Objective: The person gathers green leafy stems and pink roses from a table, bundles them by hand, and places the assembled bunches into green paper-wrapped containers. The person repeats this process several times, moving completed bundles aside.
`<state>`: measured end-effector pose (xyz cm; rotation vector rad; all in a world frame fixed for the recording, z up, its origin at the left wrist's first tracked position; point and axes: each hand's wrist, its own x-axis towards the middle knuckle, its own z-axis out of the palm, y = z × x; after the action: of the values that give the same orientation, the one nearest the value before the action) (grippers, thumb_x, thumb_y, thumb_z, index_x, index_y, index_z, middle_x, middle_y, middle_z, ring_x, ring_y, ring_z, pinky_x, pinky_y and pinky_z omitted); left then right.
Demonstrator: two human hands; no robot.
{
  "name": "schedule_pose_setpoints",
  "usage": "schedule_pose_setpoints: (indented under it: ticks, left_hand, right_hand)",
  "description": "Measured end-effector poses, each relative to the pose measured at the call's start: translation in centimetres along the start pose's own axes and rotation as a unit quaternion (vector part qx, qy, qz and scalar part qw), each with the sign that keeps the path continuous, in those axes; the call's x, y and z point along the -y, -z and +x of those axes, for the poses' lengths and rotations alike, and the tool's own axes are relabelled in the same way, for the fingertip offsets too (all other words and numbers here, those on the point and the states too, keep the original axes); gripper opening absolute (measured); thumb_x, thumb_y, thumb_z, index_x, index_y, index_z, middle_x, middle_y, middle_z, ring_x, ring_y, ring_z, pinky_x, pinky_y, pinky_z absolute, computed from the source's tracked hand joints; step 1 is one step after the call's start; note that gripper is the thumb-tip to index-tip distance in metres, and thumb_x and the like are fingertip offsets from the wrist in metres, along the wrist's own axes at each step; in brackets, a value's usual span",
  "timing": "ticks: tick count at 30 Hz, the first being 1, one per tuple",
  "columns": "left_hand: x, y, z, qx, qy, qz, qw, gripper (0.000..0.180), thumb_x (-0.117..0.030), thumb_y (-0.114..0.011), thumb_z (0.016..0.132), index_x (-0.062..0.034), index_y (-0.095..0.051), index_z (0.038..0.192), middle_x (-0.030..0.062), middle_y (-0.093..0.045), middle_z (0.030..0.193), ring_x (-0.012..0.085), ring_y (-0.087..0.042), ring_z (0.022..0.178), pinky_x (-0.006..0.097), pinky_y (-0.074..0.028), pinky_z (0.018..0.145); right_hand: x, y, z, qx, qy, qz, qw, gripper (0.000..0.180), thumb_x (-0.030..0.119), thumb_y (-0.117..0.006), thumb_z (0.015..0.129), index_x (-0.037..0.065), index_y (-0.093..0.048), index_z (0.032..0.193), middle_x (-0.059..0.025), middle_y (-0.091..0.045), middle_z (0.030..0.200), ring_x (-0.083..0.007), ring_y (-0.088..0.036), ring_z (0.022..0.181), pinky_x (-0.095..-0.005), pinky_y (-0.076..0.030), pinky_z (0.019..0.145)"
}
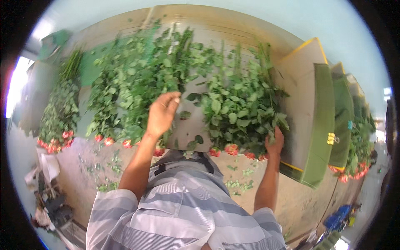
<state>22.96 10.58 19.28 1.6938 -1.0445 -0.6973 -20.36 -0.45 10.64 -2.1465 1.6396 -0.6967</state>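
On the right side of the table lies a leafy pile of roses (239, 104), their red and pink blooms toward me and their stems pointing away. At its right edge my right hand (274, 143) is closed around a leafy rose stem; leaves partly hide the fingers. My left hand (162, 114) is raised beside the large left pile of roses (133, 79), fingers curled together with the thumb close by. No stem sticks out of it. Loose leaves (185, 115) lie on the grey tabletop (183, 133) between the two piles.
A separate rose bunch (58, 100) lies at the far left. To the right stands a panel with yellow edging (298, 96) and green cloth (321, 125), clipped with a yellow clip (331, 138). More roses (358, 150) lie beyond it. Fallen leaves (239, 185) litter the floor.
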Motion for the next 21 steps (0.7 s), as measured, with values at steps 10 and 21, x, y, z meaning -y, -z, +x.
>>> schedule_pose_setpoints:
  ticks: [10, 21]
  left_hand:
    - [7.0, 3.1, 0.3, 0.11, 0.152, 0.486, 0.854, 0.057, -0.044, -0.061, 0.08, 0.0006, -0.049, 0.114, 0.0209, -0.06, 0.104, 0.0382, -0.059, 0.094, 0.044, -0.047, 0.084]
    - [10.6, 9.3, 2.6, 0.112, 0.152, 0.093, 0.978, 0.049, -0.014, -0.06, 0.07, 0.006, -0.052, 0.114, 0.0206, -0.063, 0.094, 0.0296, -0.06, 0.087, 0.034, -0.045, 0.08]
  right_hand:
    - [20.0, -1.6, 1.6, -0.052, -0.024, 0.091, 0.994, 0.034, 0.004, -0.053, 0.084, 0.005, -0.053, 0.118, -0.0175, -0.057, 0.114, -0.0301, -0.057, 0.103, -0.038, -0.046, 0.086]
    - [27.9, -28.0, 0.0, 0.337, -0.271, 0.462, 0.774, 0.044, 0.022, -0.055, 0.089, 0.002, -0.046, 0.127, -0.0078, -0.055, 0.114, -0.0163, -0.054, 0.082, -0.0319, -0.046, 0.064]
